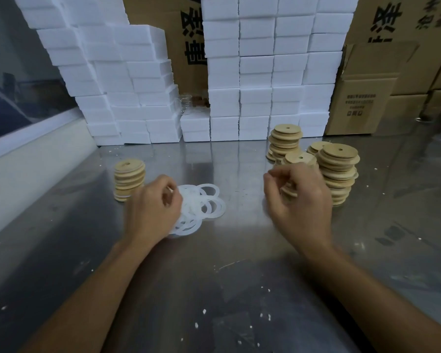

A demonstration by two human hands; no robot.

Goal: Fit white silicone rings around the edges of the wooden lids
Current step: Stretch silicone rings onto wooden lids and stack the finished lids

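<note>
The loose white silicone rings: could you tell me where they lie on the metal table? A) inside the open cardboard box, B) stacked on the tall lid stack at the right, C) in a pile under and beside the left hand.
C: the white silicone rings lie spread on the table by the left hand, away from the right-side lid stacks.

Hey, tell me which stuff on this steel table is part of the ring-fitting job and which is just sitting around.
Part of the job:
- pile of white silicone rings
- wooden lid held in the right hand
- lid stacks on the right
- lid stack on the left
- left hand, at the rings

Lying about:
- white foam boxes
- cardboard cartons
- white crumbs
</note>
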